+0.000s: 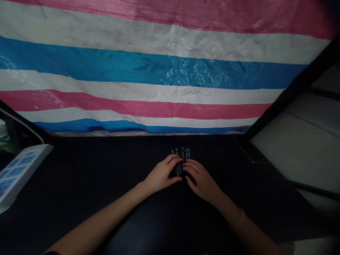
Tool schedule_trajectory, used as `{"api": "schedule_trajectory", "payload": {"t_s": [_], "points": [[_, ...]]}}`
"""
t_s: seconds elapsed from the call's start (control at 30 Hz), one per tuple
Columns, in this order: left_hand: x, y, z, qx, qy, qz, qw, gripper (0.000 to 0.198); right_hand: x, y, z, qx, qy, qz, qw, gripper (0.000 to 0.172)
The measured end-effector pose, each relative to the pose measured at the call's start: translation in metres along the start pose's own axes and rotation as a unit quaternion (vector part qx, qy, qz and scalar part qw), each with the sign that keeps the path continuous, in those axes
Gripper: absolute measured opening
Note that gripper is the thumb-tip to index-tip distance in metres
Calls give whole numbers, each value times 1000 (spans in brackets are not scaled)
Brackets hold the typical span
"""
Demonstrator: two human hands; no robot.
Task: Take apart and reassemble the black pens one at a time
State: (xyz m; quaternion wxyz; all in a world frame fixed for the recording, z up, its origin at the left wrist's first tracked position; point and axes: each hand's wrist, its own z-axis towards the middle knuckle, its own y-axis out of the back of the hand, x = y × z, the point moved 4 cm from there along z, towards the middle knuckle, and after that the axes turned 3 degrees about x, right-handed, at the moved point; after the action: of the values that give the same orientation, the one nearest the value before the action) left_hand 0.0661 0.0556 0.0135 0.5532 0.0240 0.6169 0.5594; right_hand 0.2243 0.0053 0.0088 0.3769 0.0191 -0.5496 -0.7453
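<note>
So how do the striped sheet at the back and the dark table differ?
The striped sheet hangs behind, bright with pink, white and blue bands; the table lies flat and is plain black. The sheet looks crinkled and shiny; the table looks smooth and dull. The table bears small dark objects under both hands; the sheet bears nothing. Both stretch across the view.

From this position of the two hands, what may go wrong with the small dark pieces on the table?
1. The small dark pieces with pale markings lie on a black table in dim light, so one that rolls away may be hard to find.
2. The left hand and the right hand crowd the cluster; a finger may knock the loose pieces apart.
</note>
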Motion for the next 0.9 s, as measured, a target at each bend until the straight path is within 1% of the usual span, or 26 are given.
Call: {"api": "schedule_trajectory", "payload": {"t_s": [0.07, 0.13, 0.27, 0.4, 0.53, 0.67, 0.8, 0.87, 0.9], "points": [[-5, -5, -4, 38, -44, 30, 998, 56, 0, -3, -1, 11, 24, -43, 999, 33], [-5, -8, -4, 51, -56, 51, 996, 48, 0, -6, -2, 22, 32, -67, 997, 33], [-3, -6, -2, 54, -56, 69, 995, 35, 2, -9, -2, 43, 39, -102, 993, 30], [-2, 2, -4, 66, -83, 77, 991, 26, 5, -12, -1, 41, 56, -141, 988, 28], [0, 5, -7, 73, -100, 69, 990, 26, 11, -14, 0, 25, 97, -184, 978, 23], [0, 2, -8, 53, -95, 69, 992, 25, 17, -15, 1, 17, 123, -209, 970, 27], [-2, 0, -9, 48, -85, 73, 993, 26, 18, -11, 2, 6, 147, -199, 969, 27], [-3, 1, -10, 50, -77, 80, 993, 28, 17, -6, 1, -12, 145, -163, 976, 26], [-4, 3, -12, 53, -72, 82, 993, 28, 16, -3, 1, -31, 136, -137, 981, 26]]}}
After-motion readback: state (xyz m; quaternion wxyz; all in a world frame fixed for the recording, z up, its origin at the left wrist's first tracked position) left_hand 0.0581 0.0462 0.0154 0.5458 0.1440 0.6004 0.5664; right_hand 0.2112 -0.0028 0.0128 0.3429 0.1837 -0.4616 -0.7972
